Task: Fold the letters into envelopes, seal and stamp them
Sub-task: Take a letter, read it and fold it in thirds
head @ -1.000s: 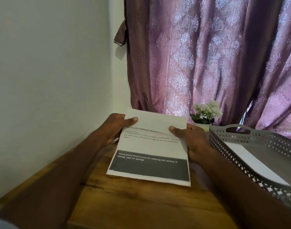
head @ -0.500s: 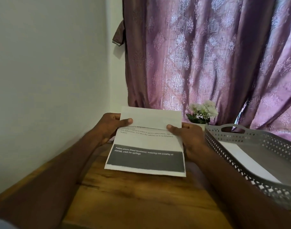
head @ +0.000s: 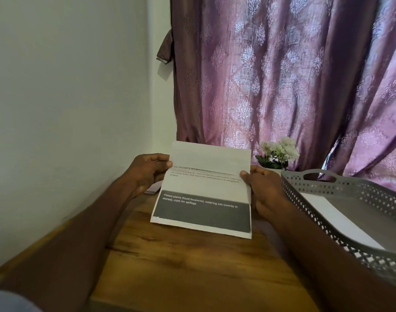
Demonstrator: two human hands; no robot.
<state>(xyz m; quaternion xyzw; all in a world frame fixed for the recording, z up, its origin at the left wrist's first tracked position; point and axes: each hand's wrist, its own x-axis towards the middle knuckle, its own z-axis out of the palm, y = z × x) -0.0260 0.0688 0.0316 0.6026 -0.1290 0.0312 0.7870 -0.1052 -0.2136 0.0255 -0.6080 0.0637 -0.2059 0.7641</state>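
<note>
Head view: a person holds a printed letter (head: pixel 203 190) with both hands above the far part of the wooden desk (head: pixel 192 266), near the corner where wall and curtain (head: pixel 282 75) meet.

Left hand (head: pixel 147 172): fingers curled round the letter's left edge, thumb pinching the front at the fold line. Right hand (head: pixel 263 190): thumb pressed on the front at the right edge, remaining fingers behind the sheet, so it also grips the paper.

Letter state: top part folded down toward the person, blank back showing; its loose edge lies across the printed lines about a third of the way down. Dark band with white text sits at the lower end, which hangs free just above the desk. Judgement: both thumbs sit at the ends of the flap edge to keep it level and square before the crease is set; the first fold is in hand, second fold not yet made.

Grey perforated tray (head: pixel 350 221) stands at the desk's right edge, with a white sheet (head: pixel 334 219) lying inside, likely further letters or envelopes; cannot tell which. Small potted flowers (head: pixel 279 152) stand at the far edge beside the tray. No envelope or stamp identifiable.
</note>
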